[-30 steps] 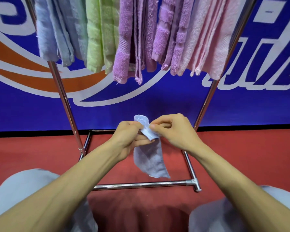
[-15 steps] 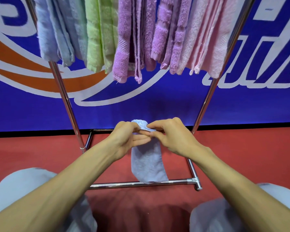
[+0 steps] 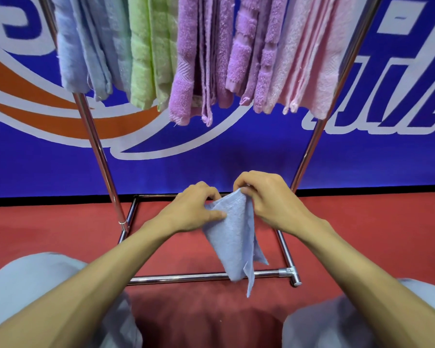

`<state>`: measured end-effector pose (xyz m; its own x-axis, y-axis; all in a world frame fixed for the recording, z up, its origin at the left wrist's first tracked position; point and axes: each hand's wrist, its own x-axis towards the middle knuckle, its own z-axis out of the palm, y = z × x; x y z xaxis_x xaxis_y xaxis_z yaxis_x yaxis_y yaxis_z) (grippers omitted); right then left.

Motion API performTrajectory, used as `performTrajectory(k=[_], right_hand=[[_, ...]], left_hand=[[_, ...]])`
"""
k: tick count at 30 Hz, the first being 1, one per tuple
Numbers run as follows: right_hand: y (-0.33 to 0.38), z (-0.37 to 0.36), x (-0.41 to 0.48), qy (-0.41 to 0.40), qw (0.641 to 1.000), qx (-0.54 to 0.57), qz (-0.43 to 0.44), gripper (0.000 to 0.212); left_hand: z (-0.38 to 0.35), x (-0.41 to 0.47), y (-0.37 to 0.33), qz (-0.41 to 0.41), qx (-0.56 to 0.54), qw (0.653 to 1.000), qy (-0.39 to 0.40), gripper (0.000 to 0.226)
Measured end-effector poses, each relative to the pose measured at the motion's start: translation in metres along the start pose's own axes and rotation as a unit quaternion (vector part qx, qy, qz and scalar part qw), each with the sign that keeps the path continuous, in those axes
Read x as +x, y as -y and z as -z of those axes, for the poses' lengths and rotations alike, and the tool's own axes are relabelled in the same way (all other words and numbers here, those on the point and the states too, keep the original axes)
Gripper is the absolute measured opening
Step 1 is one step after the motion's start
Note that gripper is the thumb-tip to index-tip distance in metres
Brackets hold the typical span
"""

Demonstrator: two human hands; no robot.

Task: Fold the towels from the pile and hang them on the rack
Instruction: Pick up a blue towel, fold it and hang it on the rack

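A small light blue towel (image 3: 232,237) hangs in front of me, pinched at its top edge by both hands. My left hand (image 3: 194,209) grips its upper left corner and my right hand (image 3: 264,197) grips the upper right. The cloth droops in a narrow point over the low bar of the chrome rack (image 3: 186,277). Above, several folded towels hang on the rack: blue (image 3: 83,46), green (image 3: 148,51), purple (image 3: 211,59) and pink (image 3: 309,54). No pile is in view.
The rack's slanted legs (image 3: 98,151) rise left and right of my hands. A blue banner wall (image 3: 236,151) stands behind it. Red floor (image 3: 374,234) spreads below. My knees in grey trousers (image 3: 35,285) frame the bottom corners.
My hands have drawn slightly apart along the towel's top edge, spreading it wider. The hanging cloth has swung to the right and dropped lower.
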<state>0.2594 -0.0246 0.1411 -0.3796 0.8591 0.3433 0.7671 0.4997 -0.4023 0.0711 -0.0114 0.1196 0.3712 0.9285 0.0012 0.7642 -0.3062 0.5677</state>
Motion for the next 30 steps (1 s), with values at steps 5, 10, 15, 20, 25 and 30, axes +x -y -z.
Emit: performTrajectory(k=[5,10,15,20,25,30], right_hand=[[-0.011,0.012,-0.008,-0.048,0.997,-0.003,-0.063,0.015],[-0.01,0.012,-0.008,-0.066,0.995,0.02,-0.076,0.019],[-0.004,0.009,-0.002,-0.055,0.995,0.023,-0.077,0.018],[0.002,0.008,-0.002,-0.036,0.994,0.041,-0.099,0.016],[0.008,0.0,0.0,-0.031,0.991,0.068,-0.111,0.017],[0.016,-0.007,0.004,-0.022,0.992,0.08,-0.096,0.018]], left_hand=[[0.004,0.0,-0.01,-0.007,-0.057,0.994,-0.093,0.015],[0.007,-0.001,-0.013,-0.017,-0.076,0.978,-0.194,0.014],[0.008,-0.005,-0.01,-0.01,-0.055,0.972,-0.229,0.014],[0.005,-0.004,-0.008,0.019,-0.045,0.97,-0.24,0.015],[0.0,0.0,-0.017,0.071,-0.16,0.959,-0.223,0.011],[-0.001,0.0,-0.023,0.114,-0.322,0.92,-0.192,0.016]])
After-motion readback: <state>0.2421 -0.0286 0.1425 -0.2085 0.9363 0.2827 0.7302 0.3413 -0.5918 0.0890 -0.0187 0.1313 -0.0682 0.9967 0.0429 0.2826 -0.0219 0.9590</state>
